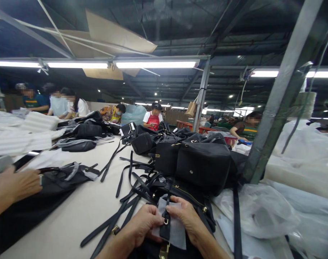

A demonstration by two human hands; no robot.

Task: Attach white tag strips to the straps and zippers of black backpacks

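As the left grip (141,226) and right grip (187,219) pinch a metal clasp (166,221) on a black strap (165,233), tissue paper (176,233) lies beneath (handbag (180,196) below).

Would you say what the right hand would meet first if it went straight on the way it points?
The right hand would probably meet the black strap with its metal clasp first, though depth is unclear.
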